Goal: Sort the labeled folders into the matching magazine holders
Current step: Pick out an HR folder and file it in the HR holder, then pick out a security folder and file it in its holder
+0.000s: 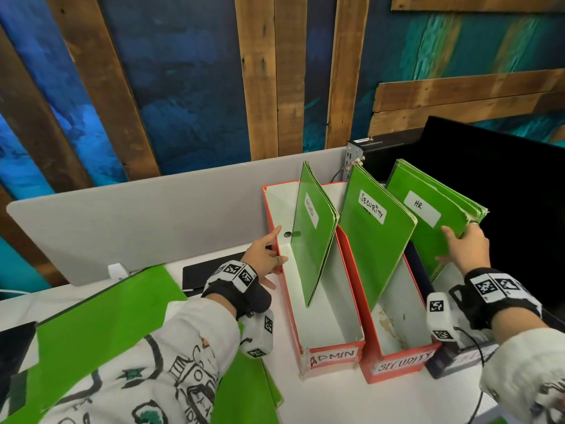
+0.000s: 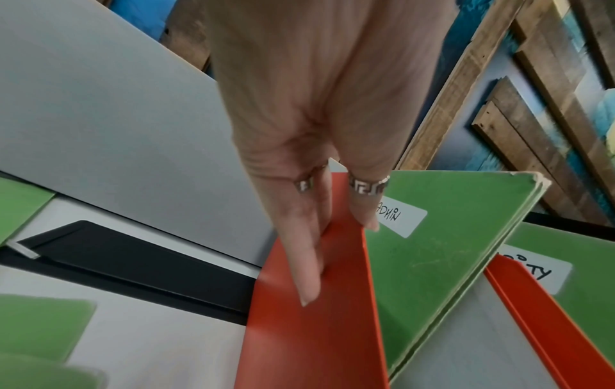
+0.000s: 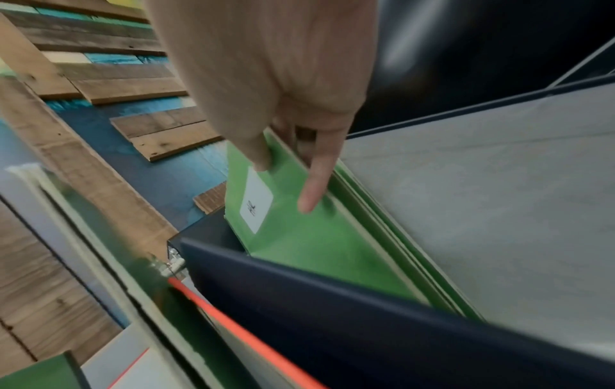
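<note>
Three holders stand side by side on the desk. The red ADMIN holder [image 1: 331, 358] has a green ADMIN folder [image 1: 312, 240] leaning in it. A SECURITY folder [image 1: 376, 249] stands in the red SECURITY holder [image 1: 400, 365]. At the right, a stack of HR folders [image 1: 428, 221] sits in a dark navy holder [image 1: 443, 362]. My left hand [image 1: 269, 255] rests on the ADMIN holder's left wall [image 2: 309, 342], its straight fingers [image 2: 309, 263] lying on either side of the edge. My right hand [image 1: 461, 237] grips the HR folders [image 3: 299, 237], thumb on the front and fingers round the back edge.
Several loose green folders [image 1: 101, 325] lie on the white desk [image 1: 336, 399] at the left, under my left forearm. A black flat device [image 1: 214, 270] lies by the grey divider panel [image 1: 137, 218]. A black monitor [image 1: 504, 194] stands close behind the navy holder.
</note>
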`<action>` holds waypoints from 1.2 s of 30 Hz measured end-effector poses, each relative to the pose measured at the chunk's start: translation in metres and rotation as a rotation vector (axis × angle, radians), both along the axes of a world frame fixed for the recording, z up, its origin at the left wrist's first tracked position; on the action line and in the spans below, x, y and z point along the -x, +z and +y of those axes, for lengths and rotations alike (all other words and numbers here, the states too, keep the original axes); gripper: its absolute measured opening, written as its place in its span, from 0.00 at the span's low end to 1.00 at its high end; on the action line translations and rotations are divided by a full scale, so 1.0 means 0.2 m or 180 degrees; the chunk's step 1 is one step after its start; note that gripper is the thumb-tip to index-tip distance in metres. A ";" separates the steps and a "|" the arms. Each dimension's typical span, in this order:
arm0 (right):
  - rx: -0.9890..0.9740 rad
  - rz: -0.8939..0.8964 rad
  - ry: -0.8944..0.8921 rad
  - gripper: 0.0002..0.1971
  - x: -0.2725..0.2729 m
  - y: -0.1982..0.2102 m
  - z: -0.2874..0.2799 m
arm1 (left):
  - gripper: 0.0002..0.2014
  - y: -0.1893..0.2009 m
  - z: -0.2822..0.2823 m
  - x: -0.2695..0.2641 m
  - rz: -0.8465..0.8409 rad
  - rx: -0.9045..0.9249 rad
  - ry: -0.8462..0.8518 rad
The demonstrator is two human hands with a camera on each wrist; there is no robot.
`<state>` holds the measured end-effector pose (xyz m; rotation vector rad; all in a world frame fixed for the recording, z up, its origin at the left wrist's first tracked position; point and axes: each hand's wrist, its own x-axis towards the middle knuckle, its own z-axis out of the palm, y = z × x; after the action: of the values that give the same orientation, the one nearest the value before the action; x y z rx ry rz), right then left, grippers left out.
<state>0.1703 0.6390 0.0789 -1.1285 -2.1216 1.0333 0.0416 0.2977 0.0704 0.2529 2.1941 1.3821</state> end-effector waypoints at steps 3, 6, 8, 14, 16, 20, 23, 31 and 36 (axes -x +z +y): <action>-0.0783 0.0273 -0.0174 0.26 -0.03 0.05 -0.04 | 0.40 0.01 -0.01 -0.01 0.0009 0.0013 -0.0034; -0.1497 0.0449 -0.0315 0.30 -0.03 0.15 -0.10 | 0.39 0.01 -0.02 -0.02 0.0017 0.0013 -0.0078; -0.1827 0.0624 -0.0249 0.28 -0.02 0.23 -0.17 | 0.41 0.02 -0.03 -0.03 0.0004 0.0093 -0.0199; -0.1901 0.1092 0.0646 0.21 0.06 0.44 -0.47 | 0.37 0.04 -0.21 -0.02 0.0161 0.0085 0.0050; -0.1809 0.1149 0.1035 0.18 0.11 0.47 -0.60 | 0.33 0.07 -0.33 0.00 0.0129 0.0090 0.0215; -0.1507 0.1237 0.1809 0.12 0.21 0.48 -0.92 | 0.22 0.10 -0.66 0.04 0.0161 0.0257 0.0502; -0.1159 0.1246 0.2421 0.10 0.26 0.46 -1.17 | 0.19 0.06 -0.93 0.06 0.0122 0.0347 0.0738; -0.0140 0.0147 0.3503 0.08 0.40 0.09 -1.72 | 0.18 -0.23 -1.59 0.04 -0.0333 0.0813 0.1102; 0.0338 -0.1250 0.3711 0.05 0.42 -0.36 -1.89 | 0.19 -0.45 -1.85 0.01 -0.0701 0.1129 0.1021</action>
<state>0.0868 0.2616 0.0068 0.0185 -3.1441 1.4591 0.0403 -0.0715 -0.0196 -0.3768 2.3060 1.0827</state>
